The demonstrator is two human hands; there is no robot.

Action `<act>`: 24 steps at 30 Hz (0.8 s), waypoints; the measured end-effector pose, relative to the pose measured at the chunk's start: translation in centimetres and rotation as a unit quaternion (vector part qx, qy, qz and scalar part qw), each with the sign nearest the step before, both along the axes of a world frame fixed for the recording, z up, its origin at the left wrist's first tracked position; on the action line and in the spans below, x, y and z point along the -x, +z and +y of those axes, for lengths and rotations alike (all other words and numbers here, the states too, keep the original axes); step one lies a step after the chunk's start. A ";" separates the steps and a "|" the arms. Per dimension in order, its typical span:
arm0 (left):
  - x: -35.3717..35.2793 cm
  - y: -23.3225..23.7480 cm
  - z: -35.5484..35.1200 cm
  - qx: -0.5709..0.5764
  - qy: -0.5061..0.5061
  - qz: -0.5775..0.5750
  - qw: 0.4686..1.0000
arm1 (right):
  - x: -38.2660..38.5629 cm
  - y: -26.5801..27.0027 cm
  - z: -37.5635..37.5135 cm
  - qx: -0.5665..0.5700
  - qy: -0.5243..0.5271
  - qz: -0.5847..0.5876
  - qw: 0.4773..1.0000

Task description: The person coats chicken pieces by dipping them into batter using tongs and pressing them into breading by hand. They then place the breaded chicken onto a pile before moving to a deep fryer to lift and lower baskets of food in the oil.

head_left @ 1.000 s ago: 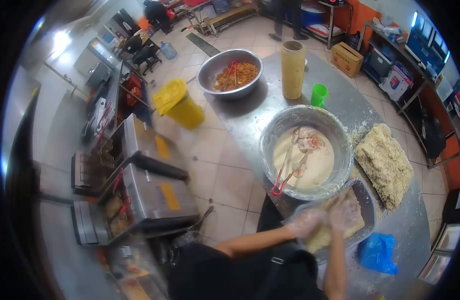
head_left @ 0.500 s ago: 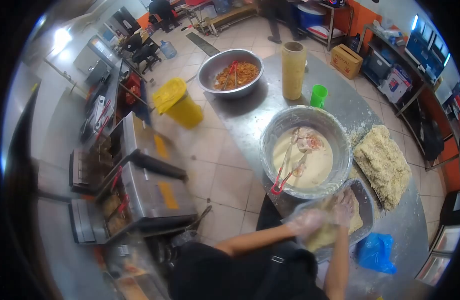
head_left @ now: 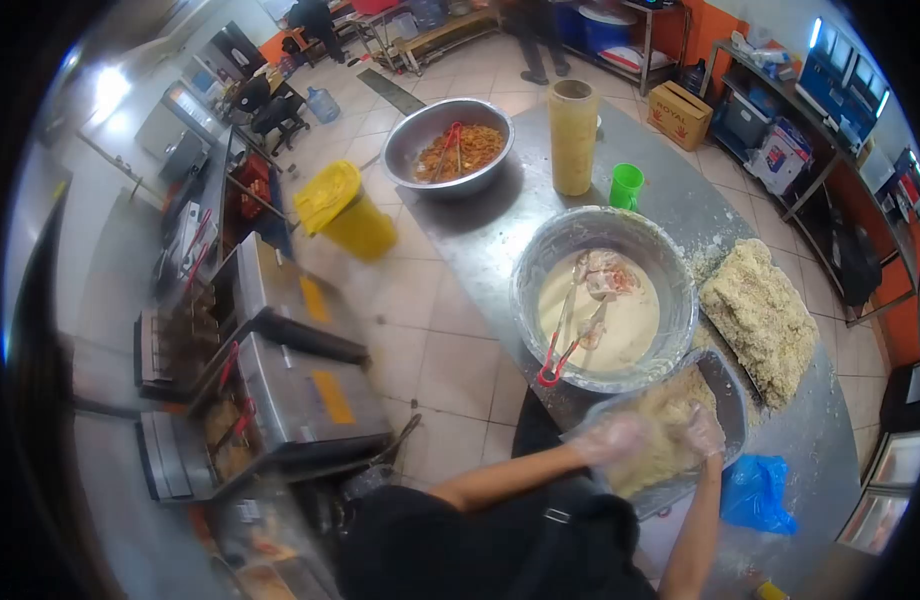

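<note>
Both hands wear clear plastic gloves and are over a grey rectangular tub (head_left: 737, 392) of pale crumb coating (head_left: 660, 468). My left hand (head_left: 608, 440) is at the tub's left side, its fingers smeared by motion. On the right side of the crumbs, my right hand (head_left: 705, 432) has its fingers curled down at the coating; what they hold, if anything, is hidden. Just beyond the tub stands a large metal bowl (head_left: 684, 290) of cream batter (head_left: 620, 345), with red-handled tongs (head_left: 550, 368) and a coated piece (head_left: 612, 275) in it.
Crumb mixture (head_left: 762, 315) is heaped at the right. A blue plastic bag (head_left: 760, 495) lies beside the tub. Farther back are a green cup (head_left: 626, 186), a tall yellow roll (head_left: 573, 140) and a bowl (head_left: 395, 160) of orange-brown food. Fryers (head_left: 310, 385) stand left. A person (head_left: 532, 35) stands behind.
My right hand has moved right and slightly down over the crumbs. My left hand remains near the tub's left side. The view has shifted slightly.
</note>
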State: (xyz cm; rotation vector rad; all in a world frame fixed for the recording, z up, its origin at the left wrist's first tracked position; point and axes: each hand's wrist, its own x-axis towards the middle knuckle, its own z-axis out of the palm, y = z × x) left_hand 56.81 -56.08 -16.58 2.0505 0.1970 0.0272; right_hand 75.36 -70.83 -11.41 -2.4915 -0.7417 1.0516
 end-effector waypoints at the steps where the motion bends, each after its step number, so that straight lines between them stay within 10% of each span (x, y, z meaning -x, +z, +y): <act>1: 0.1 0.5 0.0 -0.010 0.017 -0.007 1.000 | -0.8 -3.9 -1.6 -0.080 -0.029 -0.021 0.996; 14: -0.2 3.9 1.0 -0.061 0.003 -0.044 0.997 | -0.3 -1.2 0.6 -0.009 0.155 -0.146 0.977; 17: -0.2 -4.1 0.9 -0.026 -0.014 -0.077 0.997 | -0.4 -0.1 -0.3 -0.107 0.115 -0.096 0.983; 18: -0.8 1.5 1.3 -0.093 -0.045 0.069 0.992 | -0.5 0.4 -0.5 -0.134 0.111 -0.084 0.981; 24: -1.2 5.6 0.4 -0.083 0.000 -0.008 0.996 | -0.4 7.0 -1.4 -0.125 0.027 -0.075 0.989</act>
